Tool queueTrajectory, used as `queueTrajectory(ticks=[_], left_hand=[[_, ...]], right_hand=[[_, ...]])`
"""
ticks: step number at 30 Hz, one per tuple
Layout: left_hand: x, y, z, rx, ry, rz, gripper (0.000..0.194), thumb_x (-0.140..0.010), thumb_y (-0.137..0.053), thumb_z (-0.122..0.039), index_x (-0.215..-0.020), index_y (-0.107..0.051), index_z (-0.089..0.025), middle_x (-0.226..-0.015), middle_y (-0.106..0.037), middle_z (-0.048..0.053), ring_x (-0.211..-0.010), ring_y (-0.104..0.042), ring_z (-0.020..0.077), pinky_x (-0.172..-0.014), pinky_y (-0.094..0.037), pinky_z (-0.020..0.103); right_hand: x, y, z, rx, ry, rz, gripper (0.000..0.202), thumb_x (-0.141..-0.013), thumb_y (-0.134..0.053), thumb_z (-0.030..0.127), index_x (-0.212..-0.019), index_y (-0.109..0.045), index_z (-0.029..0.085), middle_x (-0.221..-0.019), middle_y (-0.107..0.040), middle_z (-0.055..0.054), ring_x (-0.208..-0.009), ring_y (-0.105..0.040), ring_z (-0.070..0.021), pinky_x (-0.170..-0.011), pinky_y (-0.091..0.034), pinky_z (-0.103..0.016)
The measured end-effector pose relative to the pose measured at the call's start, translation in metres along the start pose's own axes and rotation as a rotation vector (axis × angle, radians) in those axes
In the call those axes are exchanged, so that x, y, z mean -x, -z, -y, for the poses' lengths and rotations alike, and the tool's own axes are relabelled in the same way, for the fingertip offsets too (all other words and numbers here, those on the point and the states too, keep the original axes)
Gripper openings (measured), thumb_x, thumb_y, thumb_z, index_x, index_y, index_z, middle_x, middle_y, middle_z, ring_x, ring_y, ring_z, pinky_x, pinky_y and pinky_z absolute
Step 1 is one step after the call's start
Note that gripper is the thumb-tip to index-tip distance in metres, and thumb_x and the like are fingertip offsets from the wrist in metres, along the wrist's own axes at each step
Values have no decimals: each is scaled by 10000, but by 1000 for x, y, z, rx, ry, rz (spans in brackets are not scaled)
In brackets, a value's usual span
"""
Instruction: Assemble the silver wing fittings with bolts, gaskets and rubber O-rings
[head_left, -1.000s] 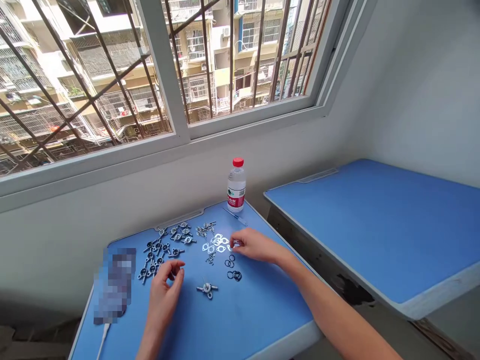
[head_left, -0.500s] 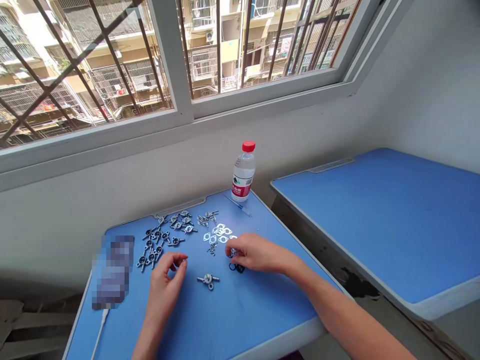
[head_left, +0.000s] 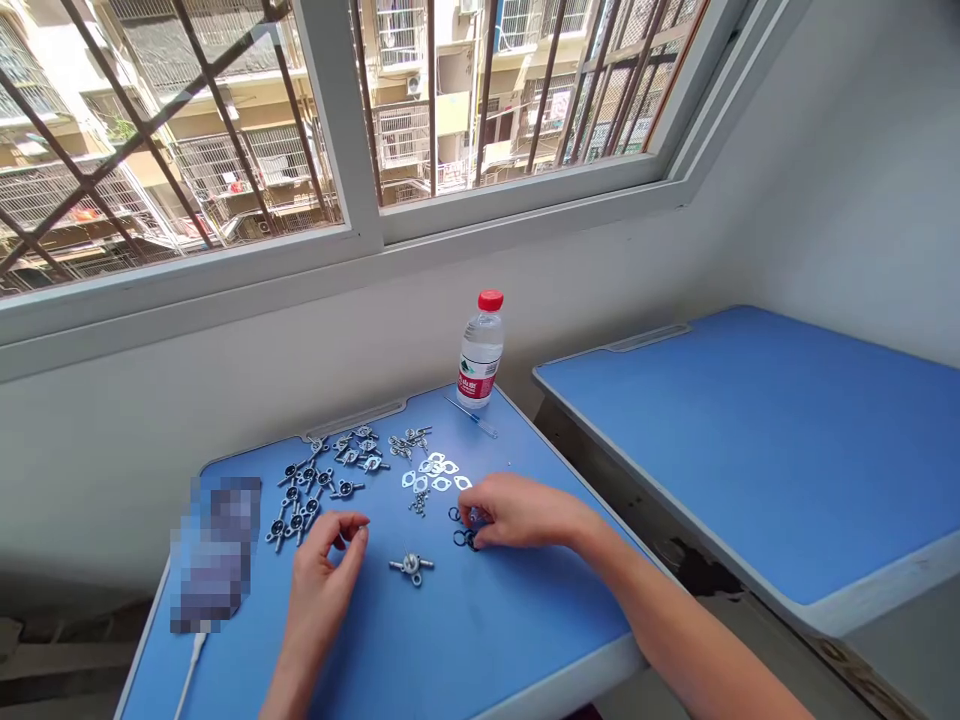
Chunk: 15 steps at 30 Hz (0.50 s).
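Over the right side of the near blue table, my right hand [head_left: 517,510] reaches into a small group of black rubber rings [head_left: 460,538]. Its thumb and forefinger are apart, and its fingers hide some rings. My left hand [head_left: 330,565] rests to the left, loosely curled, a small gap between thumb and forefinger and nothing visible in it. Between the hands lies a metal valve-like part [head_left: 411,565] with side stubs, a ring-shaped lug and a thin pin standing up. Thin metal plates [head_left: 441,484] and tiny screws [head_left: 420,502] lie just beyond my right hand.
Several metal bodies with black insides [head_left: 309,476] lie at the back left, more metal parts [head_left: 367,447] behind them, and small stemmed pieces [head_left: 410,440] beside those. A water bottle [head_left: 480,350] and a blue-tipped tool [head_left: 472,416] stand beyond. A blurred object [head_left: 217,550] with a white cable lies left.
My right hand has shifted slightly among the black rings, and more of them show. The whole view has moved a little; my left hand and the valve-like part keep their places.
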<state>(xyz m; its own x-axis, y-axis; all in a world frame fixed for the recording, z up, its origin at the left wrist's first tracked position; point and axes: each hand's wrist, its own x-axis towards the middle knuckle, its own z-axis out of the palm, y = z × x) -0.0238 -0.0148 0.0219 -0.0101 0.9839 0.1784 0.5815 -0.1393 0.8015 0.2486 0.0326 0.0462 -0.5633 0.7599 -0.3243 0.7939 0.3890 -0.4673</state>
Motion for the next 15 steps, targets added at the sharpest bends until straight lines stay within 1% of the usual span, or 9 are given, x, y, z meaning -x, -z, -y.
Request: queueTrajectory(ticks=[5,9,12,15], left_hand=[[-1,0,-2,-7,-1,-8,269,-824,-551,-455,-807,-678,-219,-781,-644,39,-707,-571,196,-657,-483,296],[0,0,-5,-9,-7,-3,269,-821,-548,-453,-797,-679,-220,-753,-636,38,-703,-572,199,-655,-485,299],[0,-1,-5,-7,-10,-4,273,-820,-545,-453,-801,-682,-218,-755,-640,39,-702,-575,198,-662,-489,302],[-1,-1,-5,-9,-4,-7,269,-815,-543,-448,-796,-679,-216,-764,-649,40,-697,-575,196,-657,-489,303]], right_hand=[[-3,-3,-1,7,-6,-6,73,-801,-699,223,-874,-696,216,-790,-666,-26,-779,-593,-205,-562,-277,-251],[-6,-3,-1,-49,-21,-59,29,-808,-688,203,-829,-673,216,-796,-671,-18,-777,-594,-197,-570,-285,-253],[-8,-4,-2,-85,-44,-103,24,-818,-673,200,-808,-657,216,-780,-662,-8,-734,-582,-178,-571,-286,-254],[-9,-4,-3,-104,-46,-111,44,-820,-662,188,-786,-646,210,-763,-651,-2,-715,-567,-167,-574,-293,-250]])
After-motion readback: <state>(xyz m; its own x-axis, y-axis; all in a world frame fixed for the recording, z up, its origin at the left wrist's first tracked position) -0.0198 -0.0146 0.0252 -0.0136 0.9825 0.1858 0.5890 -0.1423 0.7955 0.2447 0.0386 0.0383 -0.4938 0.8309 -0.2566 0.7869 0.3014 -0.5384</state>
